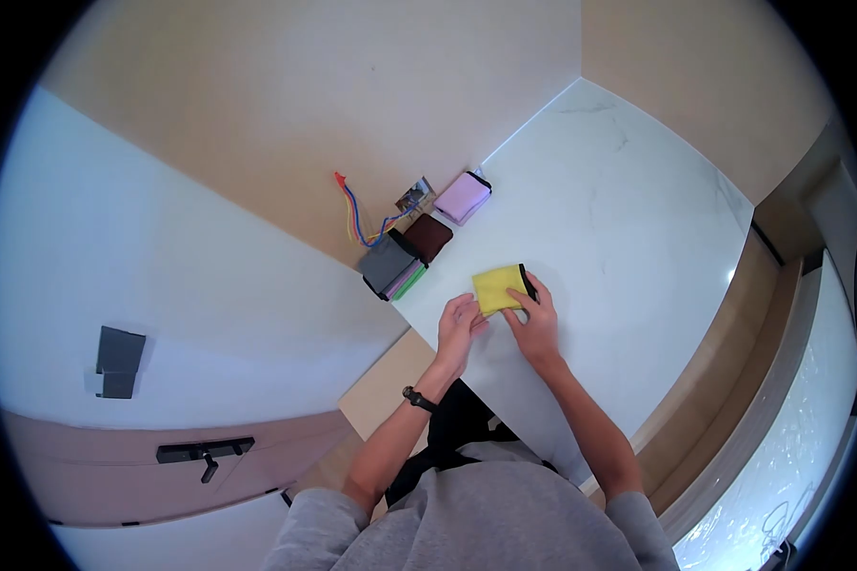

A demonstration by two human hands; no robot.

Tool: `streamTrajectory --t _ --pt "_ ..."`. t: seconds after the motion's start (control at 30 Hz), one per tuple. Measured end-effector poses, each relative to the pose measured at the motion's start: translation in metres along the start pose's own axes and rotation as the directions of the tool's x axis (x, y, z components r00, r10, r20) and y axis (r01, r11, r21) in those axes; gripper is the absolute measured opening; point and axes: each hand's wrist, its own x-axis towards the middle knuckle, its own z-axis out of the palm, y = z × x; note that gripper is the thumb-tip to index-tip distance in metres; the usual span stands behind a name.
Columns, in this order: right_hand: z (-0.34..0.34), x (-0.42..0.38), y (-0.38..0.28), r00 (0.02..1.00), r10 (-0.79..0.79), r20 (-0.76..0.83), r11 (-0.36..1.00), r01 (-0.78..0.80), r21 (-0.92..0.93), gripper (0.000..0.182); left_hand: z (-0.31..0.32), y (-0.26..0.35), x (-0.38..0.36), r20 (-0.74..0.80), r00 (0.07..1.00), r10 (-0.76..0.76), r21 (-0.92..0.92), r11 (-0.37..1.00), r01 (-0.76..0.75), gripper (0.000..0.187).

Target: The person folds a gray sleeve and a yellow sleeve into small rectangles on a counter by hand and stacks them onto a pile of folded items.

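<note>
A folded yellow cloth (pixel 498 289) with a black edge is in front of me, over the white marbled tabletop. My right hand (pixel 535 319) grips it at the right side, thumb on top and the fingers around the black-edged end. Beside the cloth's lower left corner is my left hand (pixel 459 328), its fingers partly spread and slightly blurred; whether they touch the cloth is hard to tell. A black watch (pixel 419 399) is on my left wrist.
Left of the cloth lie folded grey (pixel 388 264), green (pixel 410 282) and dark brown (pixel 428 238) cloths. A pink folded cloth (pixel 464 198) lies farther back. Coloured cables (pixel 357 214) run by the wall. The table's right edge (pixel 700 344) curves down past my right arm.
</note>
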Motion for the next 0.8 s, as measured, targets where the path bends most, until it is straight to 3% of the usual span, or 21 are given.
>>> streamTrajectory --t 0.07,0.13,0.17,0.2,0.23,0.3,0.33,0.4,0.43,0.5,0.53,0.6,0.63,0.7,0.77,0.8 --pt "-0.002 0.002 -0.002 1.000 -0.007 0.028 1.000 0.006 0.027 0.040 -0.002 -0.001 0.006 -0.049 0.989 -0.137 -0.236 0.964 0.122 0.026" --pt "-0.005 0.006 -0.007 0.998 -0.017 0.056 0.998 0.014 0.055 0.041 -0.003 -0.004 0.015 -0.078 0.993 -0.092 -0.224 0.972 0.073 0.023" --pt "-0.005 0.008 -0.013 0.977 0.196 0.080 0.942 -0.210 0.260 0.042 -0.005 -0.007 0.019 -0.107 0.993 -0.045 -0.212 0.977 0.021 0.020" --pt "-0.004 0.010 -0.019 0.909 0.390 0.146 0.796 -0.412 0.443 0.043 -0.007 -0.008 0.022 -0.108 0.993 -0.045 -0.211 0.977 0.021 0.020" --pt "-0.003 0.012 -0.025 0.909 0.390 0.147 0.795 -0.413 0.444 0.043 -0.004 -0.003 0.022 -0.122 0.991 -0.061 -0.241 0.970 0.030 0.020" --pt "0.000 0.012 -0.039 0.702 0.703 0.119 0.330 -0.470 0.819 0.050 0.001 0.004 0.017 -0.139 0.987 -0.078 -0.272 0.962 0.038 0.021" --pt "0.001 0.011 -0.044 0.701 0.702 0.122 0.328 -0.471 0.819 0.050 0.005 0.009 0.013 -0.150 0.988 -0.031 -0.235 0.972 -0.005 0.020" --pt "0.003 0.004 -0.053 0.575 0.764 0.294 -0.051 -0.400 0.915 0.049 0.011 0.018 0.007 -0.164 0.986 0.015 -0.192 0.980 -0.047 0.020" --pt "0.005 0.003 -0.056 0.573 0.764 0.296 -0.054 -0.401 0.915 0.049 0.013 0.021 0.005 -0.149 0.985 0.090 -0.152 0.982 -0.113 0.020" --pt "0.009 0.001 -0.061 0.553 0.649 0.522 -0.334 -0.409 0.849 0.041 0.016 0.025 0.001 -0.134 0.978 0.163 -0.113 0.977 -0.178 0.021" --pt "0.013 0.004 -0.058 0.551 0.649 0.525 -0.335 -0.413 0.847 0.041 0.016 0.028 -0.001 -0.104 0.974 0.203 -0.103 0.972 -0.213 0.021" --pt "0.027 0.020 -0.050 0.669 0.533 0.519 -0.288 -0.433 0.854 0.038 0.015 0.031 -0.004 -0.077 0.967 0.242 -0.093 0.964 -0.248 0.022" --pt "0.029 0.031 -0.051 0.669 0.530 0.521 -0.288 -0.436 0.853 0.038 0.013 0.033 -0.005 -0.088 0.963 0.256 -0.050 0.964 -0.261 0.021" --pt "0.033 0.058 -0.056 0.680 0.492 0.544 -0.159 -0.544 0.824 0.035 0.006 0.035 -0.004 -0.103 0.956 0.275 -0.008 0.961 -0.277 0.020" --pt "0.057 0.081 -0.048 0.682 0.482 0.550 -0.117 -0.572 0.812 0.035 -0.007 0.027 0.003 -0.216 0.888 0.406 -0.056 0.903 -0.426 0.014" --pt "0.070 0.093 -0.042 0.683 0.475 0.555 -0.076 -0.597 0.799 0.035 -0.015 0.023 0.005 -0.218 0.887 0.408 -0.058 0.902 -0.429 0.014"
